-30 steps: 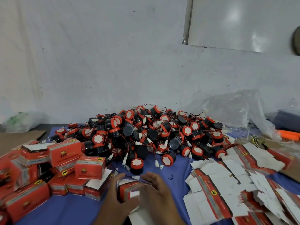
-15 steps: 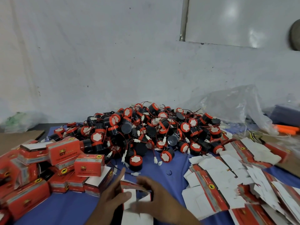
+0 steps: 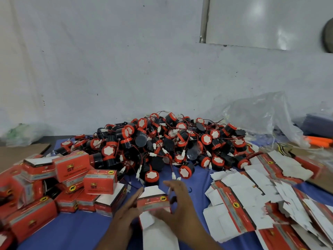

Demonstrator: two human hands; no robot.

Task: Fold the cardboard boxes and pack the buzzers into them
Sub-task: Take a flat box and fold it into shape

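Holding a half-folded red and white cardboard box [image 3: 153,202] near centre over the blue-covered bench [image 3: 72,230]. With the left hand [image 3: 126,215], pressing straight fingers [image 3: 134,198] against its left side; with the right hand [image 3: 182,210], gripping its right side, fingers curved. Beyond, heaped black and red round buzzers [image 3: 171,141]; left, folded red boxes [image 3: 72,166]; right, flat cardboard blanks [image 3: 252,195].

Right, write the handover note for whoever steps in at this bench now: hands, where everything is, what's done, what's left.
Left hand: straight fingers against the left side of the half-folded box.
Right hand: curled round that box, thumb across its front.
Buzzers are heaped behind it, folded boxes piled at left, flat blanks spread at right.
Done: a pile of boxes is folded; whether they are filled cannot be seen.
Left: finish this fold, load a buzzer, then work through the heap.
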